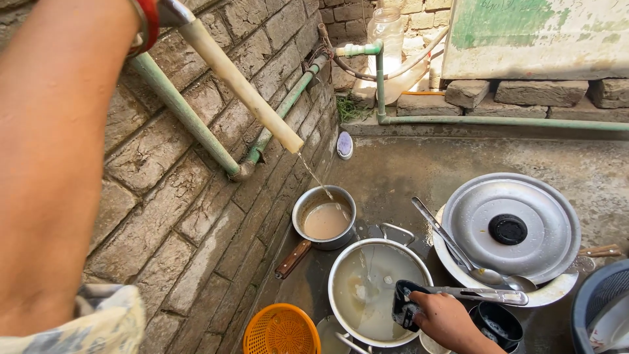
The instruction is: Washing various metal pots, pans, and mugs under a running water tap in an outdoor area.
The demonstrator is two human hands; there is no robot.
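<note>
While water runs thin from the pale spout pipe (242,85), right-hand fingers (419,303) curl shut around a dark scrub sponge (405,307), soapy, held over the rim of the big steel pot (379,290). Right hand (445,319) hovers at that pot's near right edge. Pot holds cloudy water. Left hand out of view past the top edge; only the forearm (56,157) and red bangle (149,23) show, raised at the pipe's upper end, grip cannot be told. Just beyond the pot: small saucepan (324,225) with wooden handle, catching the stream, full of murky water. Right of pot: round metal lid (511,226), ladle (468,259) lying across a basin. Left of pot, nearer: orange basket (282,330). Brick wall (196,196) behind.
</note>
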